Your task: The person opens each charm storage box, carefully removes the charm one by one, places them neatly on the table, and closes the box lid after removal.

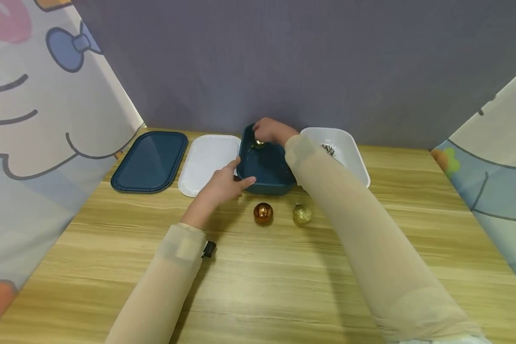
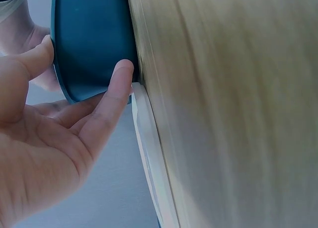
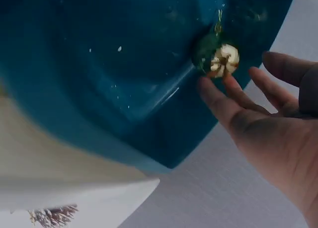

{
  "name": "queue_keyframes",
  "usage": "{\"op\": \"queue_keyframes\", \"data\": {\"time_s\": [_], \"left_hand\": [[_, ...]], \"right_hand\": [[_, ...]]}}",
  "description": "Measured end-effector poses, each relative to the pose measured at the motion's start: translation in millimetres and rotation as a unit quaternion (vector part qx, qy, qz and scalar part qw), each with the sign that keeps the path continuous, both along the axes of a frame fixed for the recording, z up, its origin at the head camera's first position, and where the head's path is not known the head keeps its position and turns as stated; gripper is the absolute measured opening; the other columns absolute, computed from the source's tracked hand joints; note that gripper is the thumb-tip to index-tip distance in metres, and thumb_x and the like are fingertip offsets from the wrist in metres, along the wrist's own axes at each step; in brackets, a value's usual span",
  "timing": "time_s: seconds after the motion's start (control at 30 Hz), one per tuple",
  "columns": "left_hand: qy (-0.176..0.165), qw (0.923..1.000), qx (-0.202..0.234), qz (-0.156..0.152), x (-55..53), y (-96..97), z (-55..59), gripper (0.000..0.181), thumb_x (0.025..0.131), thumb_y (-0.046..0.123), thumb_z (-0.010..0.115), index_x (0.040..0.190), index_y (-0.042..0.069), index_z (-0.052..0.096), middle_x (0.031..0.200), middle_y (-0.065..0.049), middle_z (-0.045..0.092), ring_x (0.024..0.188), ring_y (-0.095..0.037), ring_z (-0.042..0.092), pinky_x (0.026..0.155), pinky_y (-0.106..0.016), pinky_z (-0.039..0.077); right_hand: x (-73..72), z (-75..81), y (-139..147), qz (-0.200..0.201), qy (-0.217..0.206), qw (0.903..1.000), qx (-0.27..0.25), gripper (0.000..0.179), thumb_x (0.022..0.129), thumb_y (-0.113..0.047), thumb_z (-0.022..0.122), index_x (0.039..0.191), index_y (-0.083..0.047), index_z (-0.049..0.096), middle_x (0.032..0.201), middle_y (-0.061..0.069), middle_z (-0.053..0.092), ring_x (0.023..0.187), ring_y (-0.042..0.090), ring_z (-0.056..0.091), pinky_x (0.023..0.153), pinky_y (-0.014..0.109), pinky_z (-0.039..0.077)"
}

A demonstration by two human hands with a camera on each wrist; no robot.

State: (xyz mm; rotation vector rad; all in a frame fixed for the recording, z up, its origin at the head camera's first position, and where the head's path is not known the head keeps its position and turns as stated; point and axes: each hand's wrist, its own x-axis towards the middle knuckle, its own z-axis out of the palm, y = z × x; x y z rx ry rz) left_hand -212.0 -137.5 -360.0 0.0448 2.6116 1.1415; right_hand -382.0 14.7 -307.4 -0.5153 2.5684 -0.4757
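A dark blue plastic box (image 1: 268, 189) stands on the table in the head view. My left hand (image 1: 225, 184) rests against its near left corner, fingers fairly straight along the wall; in the left wrist view, the thumb touches the rim. My right hand (image 1: 268, 130) reaches into the far end of the box. There, in the right wrist view, its extended fingertips touch a shiny gold ball ornament (image 3: 226, 59) with a loop on top. Two more ball ornaments lie on the table before the box: a shiny copper one (image 1: 263, 213) and a glittery gold one (image 1: 302, 214).
A white box (image 1: 354, 160) with a small silvery bristly item (image 1: 327, 149) in it stands right of the blue box, partly behind my right arm. To the left lie a white lid (image 1: 208, 157) and a dark blue lid (image 1: 150, 162). A grey wall (image 1: 258, 62) rises behind.
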Motion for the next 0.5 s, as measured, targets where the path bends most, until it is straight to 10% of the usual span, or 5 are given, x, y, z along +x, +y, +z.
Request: {"op": "queue_keyframes", "data": {"time_s": [0.23,0.5], "left_hand": [[0.0,1.0,0.0,0.004,0.7,0.6,-0.1,0.094,0.107,0.048,0.063,0.174,0.014,0.006,0.107,-0.014,0.08,0.095,-0.027,0.076,0.088,-0.039,0.053],[-0.008,0.9999,-0.005,0.002,0.4,3.4,-1.8,0.094,0.106,0.05,0.063,0.174,0.016,0.007,0.112,-0.015,0.08,0.097,-0.027,0.078,0.098,-0.045,0.055]], "right_hand": [[10.9,-3.3,1.9,0.0,-0.106,0.9941,-0.022,0.053,0.108,-0.01,0.058,0.16,-0.007,0.049,0.17,0.011,0.043,0.15,0.028,0.05,0.112,0.042,0.054],[17.5,-3.5,14.5,-0.022,-0.182,0.9816,-0.054,0.054,0.106,-0.009,0.066,0.159,-0.01,0.051,0.169,0.011,0.043,0.152,0.03,0.048,0.11,0.041,0.056]]}}
